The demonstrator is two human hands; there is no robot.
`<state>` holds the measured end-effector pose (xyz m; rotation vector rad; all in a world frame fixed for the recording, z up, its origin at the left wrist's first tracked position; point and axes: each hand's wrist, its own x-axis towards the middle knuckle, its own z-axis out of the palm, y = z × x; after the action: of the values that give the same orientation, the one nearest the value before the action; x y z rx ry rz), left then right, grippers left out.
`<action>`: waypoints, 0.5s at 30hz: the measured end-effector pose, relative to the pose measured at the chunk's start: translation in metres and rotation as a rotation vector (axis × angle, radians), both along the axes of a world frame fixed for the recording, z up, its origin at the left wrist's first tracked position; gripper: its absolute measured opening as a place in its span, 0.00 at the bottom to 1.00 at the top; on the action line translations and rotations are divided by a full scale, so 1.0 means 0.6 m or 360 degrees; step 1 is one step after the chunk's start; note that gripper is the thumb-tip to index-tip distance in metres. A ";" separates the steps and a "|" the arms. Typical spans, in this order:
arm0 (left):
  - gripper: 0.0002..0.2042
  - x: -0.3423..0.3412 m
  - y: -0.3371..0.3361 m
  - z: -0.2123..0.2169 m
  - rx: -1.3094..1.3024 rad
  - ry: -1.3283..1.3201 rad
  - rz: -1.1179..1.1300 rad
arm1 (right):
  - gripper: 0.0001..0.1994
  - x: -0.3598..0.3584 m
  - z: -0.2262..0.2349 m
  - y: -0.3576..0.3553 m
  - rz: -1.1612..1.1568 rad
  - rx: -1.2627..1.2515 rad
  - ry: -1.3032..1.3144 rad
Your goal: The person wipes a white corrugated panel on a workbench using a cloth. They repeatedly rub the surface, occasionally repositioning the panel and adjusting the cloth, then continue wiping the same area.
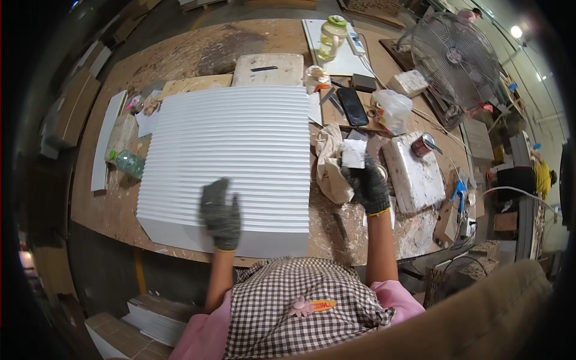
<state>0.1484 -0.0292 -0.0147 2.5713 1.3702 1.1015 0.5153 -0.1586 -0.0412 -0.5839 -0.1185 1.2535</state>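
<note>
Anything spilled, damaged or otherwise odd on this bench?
Mainly the worktable: a large dark stain spreads across its far side, like an old spill. The white block at right has dark smudges. The ribbed white panel shows no obvious damage in this view.

Only lettering big enough to spot is red print on the small yellow patch [324,305] beside a pink flower [300,306] on the checked apron [264,318]; any marks on the dark red tin [422,146] too small to read.
</note>
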 end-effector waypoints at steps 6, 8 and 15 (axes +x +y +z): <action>0.34 0.203 -0.101 0.011 -0.0912 -0.0475 -0.0812 | 0.25 -0.135 0.046 -0.011 -0.0003 0.0143 -0.0035; 0.35 0.222 -0.107 0.002 -0.1178 -0.0583 -0.0860 | 0.27 -0.161 0.060 -0.028 0.0146 0.0112 0.0038; 0.36 0.220 -0.118 -0.012 -0.1457 -0.0618 -0.0924 | 0.24 -0.191 0.055 -0.043 0.0068 -0.0063 -0.0303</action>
<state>0.2803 -0.1001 -0.0217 1.7601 0.6942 0.6020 0.4004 -0.1842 -0.0082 -0.7380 -0.2668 1.2422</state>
